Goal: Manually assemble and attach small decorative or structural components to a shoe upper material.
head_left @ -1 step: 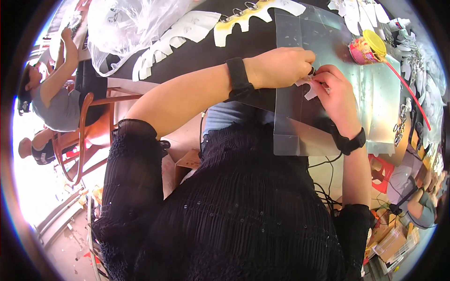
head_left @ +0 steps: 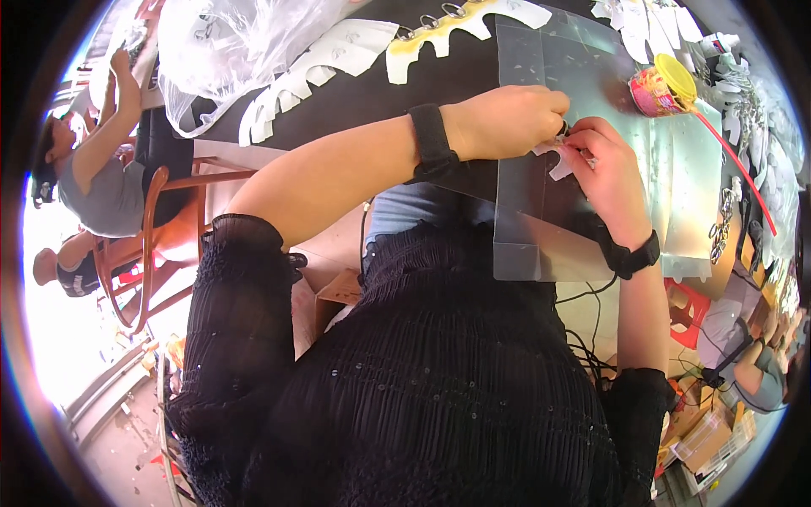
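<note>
My left hand (head_left: 515, 120) is closed, its fingertips hidden, meeting my right hand above a clear plastic sheet (head_left: 524, 228). Between thumb and finger my right hand (head_left: 606, 173) pinches a small white paper card (head_left: 559, 167) with a notched edge. A tiny dark ring-like piece (head_left: 563, 129) shows where the fingertips meet; which hand grips it is unclear. Beyond my left hand lie white scalloped card strips (head_left: 346, 51), and another strip with a yellow band (head_left: 435, 38) carries several metal rings.
A large clear plastic bag (head_left: 228, 59) sits at the far left of the dark table. To the right stand a tub with a yellow lid (head_left: 655, 93), a red stick (head_left: 735, 160) and a metal chain (head_left: 722, 224). A person (head_left: 106, 182) sits beyond a wooden chair (head_left: 152, 245).
</note>
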Available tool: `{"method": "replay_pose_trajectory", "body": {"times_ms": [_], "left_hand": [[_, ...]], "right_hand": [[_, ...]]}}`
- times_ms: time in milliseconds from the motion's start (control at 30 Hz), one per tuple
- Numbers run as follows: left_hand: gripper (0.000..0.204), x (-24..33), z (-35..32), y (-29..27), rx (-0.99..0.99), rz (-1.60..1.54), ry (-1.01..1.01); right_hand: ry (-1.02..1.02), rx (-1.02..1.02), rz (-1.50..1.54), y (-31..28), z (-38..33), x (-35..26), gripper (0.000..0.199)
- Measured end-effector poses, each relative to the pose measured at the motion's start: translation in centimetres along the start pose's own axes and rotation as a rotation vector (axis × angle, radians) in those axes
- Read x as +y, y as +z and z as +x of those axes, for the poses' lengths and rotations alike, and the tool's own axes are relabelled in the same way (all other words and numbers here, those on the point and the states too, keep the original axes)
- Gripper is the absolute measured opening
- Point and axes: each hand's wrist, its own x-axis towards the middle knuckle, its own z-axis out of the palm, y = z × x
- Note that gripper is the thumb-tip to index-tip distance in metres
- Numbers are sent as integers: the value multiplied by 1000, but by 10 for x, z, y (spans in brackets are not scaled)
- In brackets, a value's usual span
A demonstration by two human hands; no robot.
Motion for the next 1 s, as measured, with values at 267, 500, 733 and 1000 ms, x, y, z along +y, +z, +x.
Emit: {"method": "replay_pose_trajectory", "body": {"times_ms": [267,500,733,1000], "left_hand": [[11,-3,1,2,8,54,55],[9,8,-3,-8,-69,45,34],[15,9,-16,-11,-71,18,48],[19,6,-15,-10,-73,0,67]], "right_hand": [[-32,-11,-9,-2,5,-1,11],[-93,-44,-64,-6,1,1,8],[-284,-91,-159,-11,-4,-3,12],[-334,-107,-155,-15,-8,3,17]]}}
